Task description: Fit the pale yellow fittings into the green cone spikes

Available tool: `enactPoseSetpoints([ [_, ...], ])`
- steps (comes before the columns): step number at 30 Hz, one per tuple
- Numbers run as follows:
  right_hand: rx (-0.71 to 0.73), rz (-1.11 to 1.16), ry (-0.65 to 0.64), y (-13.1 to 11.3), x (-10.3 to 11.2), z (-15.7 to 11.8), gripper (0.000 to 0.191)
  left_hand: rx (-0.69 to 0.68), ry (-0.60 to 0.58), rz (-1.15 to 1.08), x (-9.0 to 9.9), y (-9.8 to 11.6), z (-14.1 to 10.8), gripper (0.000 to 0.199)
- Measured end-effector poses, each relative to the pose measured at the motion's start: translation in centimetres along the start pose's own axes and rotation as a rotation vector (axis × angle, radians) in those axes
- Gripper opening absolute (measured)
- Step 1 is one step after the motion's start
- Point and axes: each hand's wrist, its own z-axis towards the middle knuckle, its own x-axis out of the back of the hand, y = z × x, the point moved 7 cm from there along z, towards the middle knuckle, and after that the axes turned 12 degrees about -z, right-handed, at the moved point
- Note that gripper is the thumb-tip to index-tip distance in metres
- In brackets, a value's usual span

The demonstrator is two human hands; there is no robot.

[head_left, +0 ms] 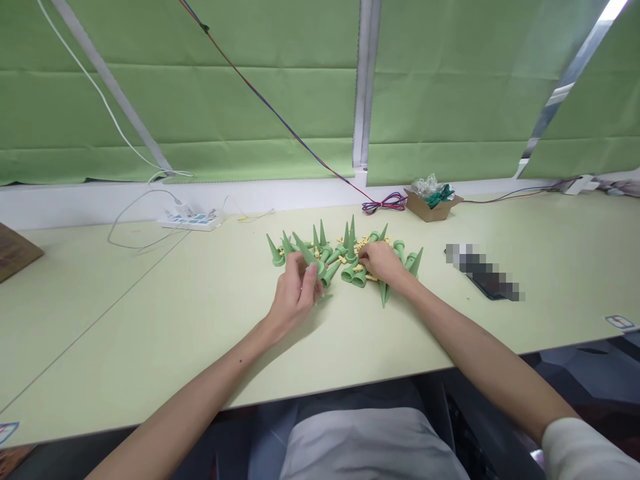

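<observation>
My left hand [296, 288] is closed around a green plastic cone spike [304, 249], whose tip leans up and to the left. Its wide, hollow end sits between thumb and fingers. My right hand [383, 260] is in the pile, fingertips bent together at the small yellow plastic pieces [371, 241]; whatever they pinch is hidden. Several more green cone spikes [351, 233] lie or stand around both hands, some upright on their wide ends, others on their sides with the openings showing.
A phone-like dark object [483, 275], partly pixelated, lies on the table [165, 347] to the right. Behind are a small cardboard box [433, 210] with plastic wrapping, a coiled red-blue cable [384, 203] and a white power strip [190, 220]. A brown board [17, 252] is at far left.
</observation>
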Motion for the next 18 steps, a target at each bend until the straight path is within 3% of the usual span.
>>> enactPoseSetpoints([
  [8,-0.020,-0.032,0.007,-0.3,0.3,-0.3,0.026,-0.097,-0.095,-0.080,-0.8,0.2,-0.2,0.018],
  [18,-0.096,-0.044,-0.004,0.7,0.9,-0.6,0.034,-0.173,-0.195,0.045,-1.4,0.6,-0.9,0.015],
])
